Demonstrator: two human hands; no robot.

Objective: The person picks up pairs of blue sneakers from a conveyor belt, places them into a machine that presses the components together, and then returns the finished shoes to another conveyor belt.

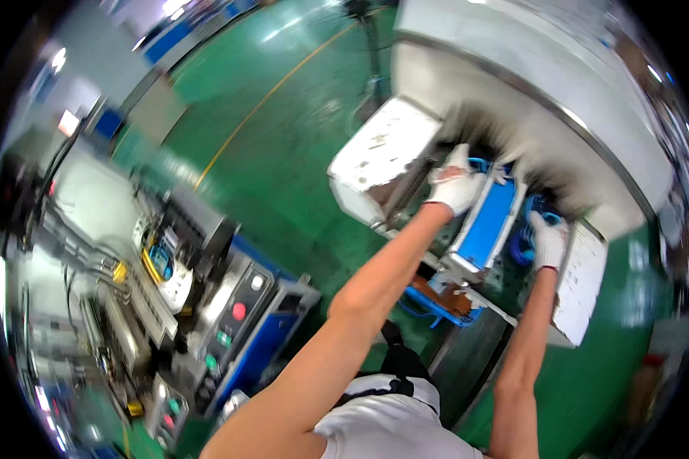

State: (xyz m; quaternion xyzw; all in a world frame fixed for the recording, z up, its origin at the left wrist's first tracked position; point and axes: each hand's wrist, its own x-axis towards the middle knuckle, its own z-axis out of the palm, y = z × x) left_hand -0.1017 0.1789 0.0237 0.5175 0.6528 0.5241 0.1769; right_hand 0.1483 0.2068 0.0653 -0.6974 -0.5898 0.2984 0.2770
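Observation:
Both my hands wear white gloves with red cuffs and reach to the bristle-fringed opening of a white machine. My left hand (456, 187) is left of a bright blue flat strip (488, 223) in a metal frame, a finger raised toward the bristles. A small blue piece (479, 164) shows beside its fingers; blur hides whether they grip it. Right of the strip, my right hand (548, 239) is closed at a blue looped, strap-like piece (550, 218). More blue loops (522, 243) lie just left of that hand. The fingertips are partly hidden.
Dark bristles (540, 164) hang under the white machine hood (513, 99). White side panels (386, 145) flank the opening. Below the strip sits a blue-edged tray (445, 298) with brown contents. To the left stands a machine with a button panel (241, 306). The floor (283, 176) is green.

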